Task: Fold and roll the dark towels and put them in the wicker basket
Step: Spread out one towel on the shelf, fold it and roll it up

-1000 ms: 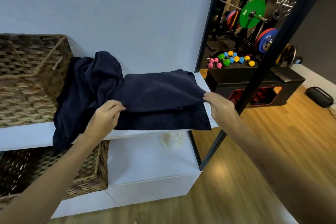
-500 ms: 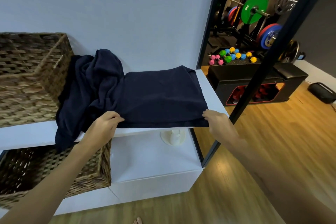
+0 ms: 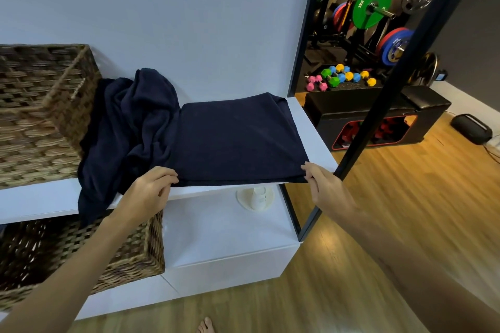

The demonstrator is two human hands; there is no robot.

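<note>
A dark navy towel (image 3: 238,140) lies folded flat on the white shelf top (image 3: 40,197). My left hand (image 3: 151,186) pinches its near left corner and my right hand (image 3: 322,184) pinches its near right corner, both at the shelf's front edge. A heap of more dark towels (image 3: 127,127) is bunched to its left, draping over the shelf edge. One wicker basket (image 3: 35,116) stands on the shelf at the left. Another wicker basket (image 3: 130,249) sits in the compartment below.
The wall rises right behind the shelf. A black frame post (image 3: 389,94) slants past the shelf's right end. Beyond it are weight plates, coloured dumbbells (image 3: 341,77) and a black bench (image 3: 373,116). A white round object (image 3: 255,197) sits in the lower compartment. Wooden floor lies to the right.
Both hands have drawn the folded towel's upper layer toward me, from mid-towel down to the shelf's front edge. The towel now lies flat and smooth.
</note>
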